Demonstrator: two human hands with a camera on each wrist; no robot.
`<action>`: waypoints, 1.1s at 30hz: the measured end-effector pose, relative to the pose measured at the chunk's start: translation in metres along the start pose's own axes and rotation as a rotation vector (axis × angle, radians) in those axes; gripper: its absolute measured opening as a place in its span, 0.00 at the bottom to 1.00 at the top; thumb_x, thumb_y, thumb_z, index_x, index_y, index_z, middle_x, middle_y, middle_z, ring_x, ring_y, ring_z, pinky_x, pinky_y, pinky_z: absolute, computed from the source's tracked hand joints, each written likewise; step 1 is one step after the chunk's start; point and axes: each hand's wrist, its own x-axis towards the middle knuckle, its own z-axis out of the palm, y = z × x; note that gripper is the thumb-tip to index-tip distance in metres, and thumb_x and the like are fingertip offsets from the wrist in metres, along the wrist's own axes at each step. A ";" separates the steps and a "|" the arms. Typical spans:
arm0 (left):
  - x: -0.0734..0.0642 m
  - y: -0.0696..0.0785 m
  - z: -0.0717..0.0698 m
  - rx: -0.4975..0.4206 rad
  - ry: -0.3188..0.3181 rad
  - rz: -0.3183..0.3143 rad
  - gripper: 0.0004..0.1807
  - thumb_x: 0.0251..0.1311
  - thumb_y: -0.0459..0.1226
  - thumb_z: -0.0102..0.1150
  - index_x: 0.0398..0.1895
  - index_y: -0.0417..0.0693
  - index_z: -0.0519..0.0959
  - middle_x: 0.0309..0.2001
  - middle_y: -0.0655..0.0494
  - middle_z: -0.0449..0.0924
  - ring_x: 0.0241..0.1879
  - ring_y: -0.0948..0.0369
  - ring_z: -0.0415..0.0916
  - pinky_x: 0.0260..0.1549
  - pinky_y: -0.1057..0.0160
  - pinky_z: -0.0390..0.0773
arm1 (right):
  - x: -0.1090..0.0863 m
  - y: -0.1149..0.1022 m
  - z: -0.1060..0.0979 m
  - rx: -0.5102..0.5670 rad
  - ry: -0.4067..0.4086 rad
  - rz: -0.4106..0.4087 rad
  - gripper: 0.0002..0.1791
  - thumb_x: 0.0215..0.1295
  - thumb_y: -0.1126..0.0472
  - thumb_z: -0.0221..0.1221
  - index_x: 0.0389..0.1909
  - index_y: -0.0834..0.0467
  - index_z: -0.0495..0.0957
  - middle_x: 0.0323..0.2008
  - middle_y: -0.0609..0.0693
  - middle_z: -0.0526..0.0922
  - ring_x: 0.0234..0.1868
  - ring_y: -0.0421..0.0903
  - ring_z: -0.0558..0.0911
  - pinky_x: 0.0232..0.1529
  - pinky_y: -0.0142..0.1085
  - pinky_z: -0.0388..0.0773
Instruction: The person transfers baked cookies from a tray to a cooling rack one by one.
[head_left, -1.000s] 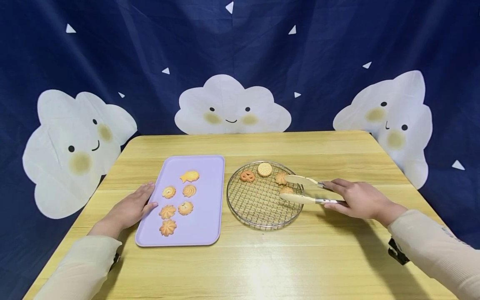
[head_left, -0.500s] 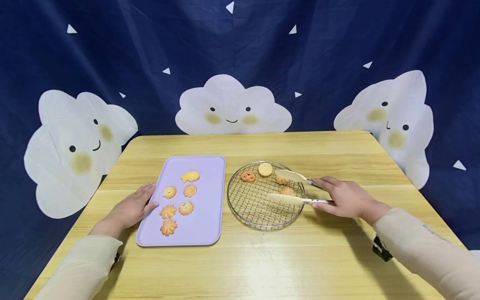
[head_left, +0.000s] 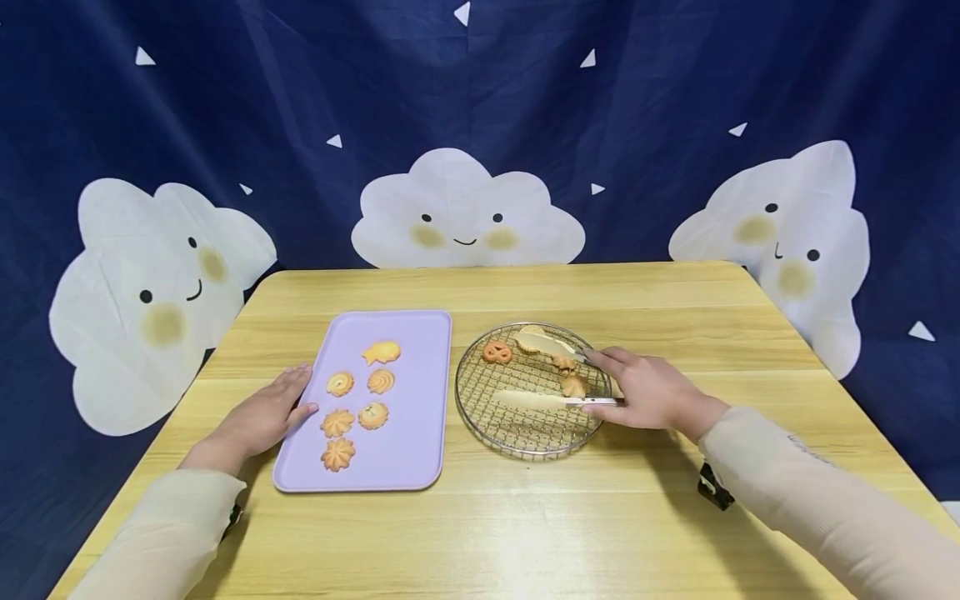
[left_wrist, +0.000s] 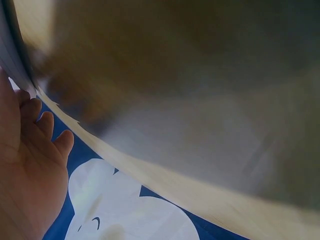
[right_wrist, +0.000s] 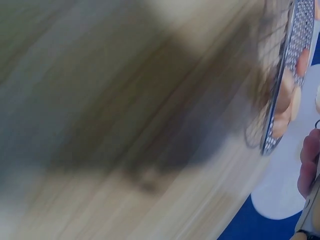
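In the head view my right hand [head_left: 652, 392] holds a pair of tongs [head_left: 534, 400] with cream tips over a round wire cooling rack [head_left: 517, 435]. The tongs' arms are spread. Their far tip partly covers a pale round biscuit [head_left: 528, 332], and I cannot tell whether it touches. A pretzel-shaped cookie [head_left: 497, 352] sits to the left; two ridged cookies [head_left: 574, 386] lie between the tongs' arms near my fingers. My left hand [head_left: 258, 412] rests along the left edge of a lilac tray [head_left: 408, 442], thumb at its rim.
The tray bears several cookies, among them a fish-shaped one [head_left: 382, 352] and flower-shaped ones [head_left: 337, 455]. Tray and rack stand side by side on a wooden table [head_left: 525, 525]. Behind hangs a dark blue cloth [head_left: 637, 100] with cloud prints.
My right hand has moved left with the tongs, carrying their spread tips past the ridged cookies to the pale round biscuit. The left hand and tray have stayed put.
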 end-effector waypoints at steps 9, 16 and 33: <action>0.001 0.000 0.000 -0.003 0.000 0.004 0.39 0.72 0.51 0.42 0.71 0.28 0.50 0.70 0.32 0.49 0.69 0.37 0.45 0.65 0.41 0.50 | 0.027 -0.023 0.007 0.025 -0.025 -0.046 0.48 0.58 0.30 0.54 0.68 0.61 0.63 0.59 0.65 0.72 0.39 0.56 0.83 0.29 0.43 0.82; 0.001 0.000 0.001 0.007 0.004 0.008 0.39 0.72 0.52 0.41 0.71 0.28 0.50 0.71 0.32 0.49 0.69 0.37 0.45 0.65 0.41 0.50 | 0.046 -0.040 0.015 0.026 -0.058 -0.060 0.50 0.58 0.27 0.51 0.70 0.61 0.61 0.61 0.65 0.70 0.24 0.43 0.81 0.25 0.38 0.80; 0.001 0.000 0.000 0.020 0.000 0.009 0.38 0.72 0.50 0.42 0.70 0.28 0.51 0.70 0.31 0.49 0.69 0.37 0.46 0.65 0.41 0.50 | 0.085 -0.078 0.036 0.009 -0.111 -0.114 0.51 0.58 0.26 0.49 0.70 0.62 0.60 0.64 0.66 0.67 0.31 0.51 0.84 0.29 0.40 0.83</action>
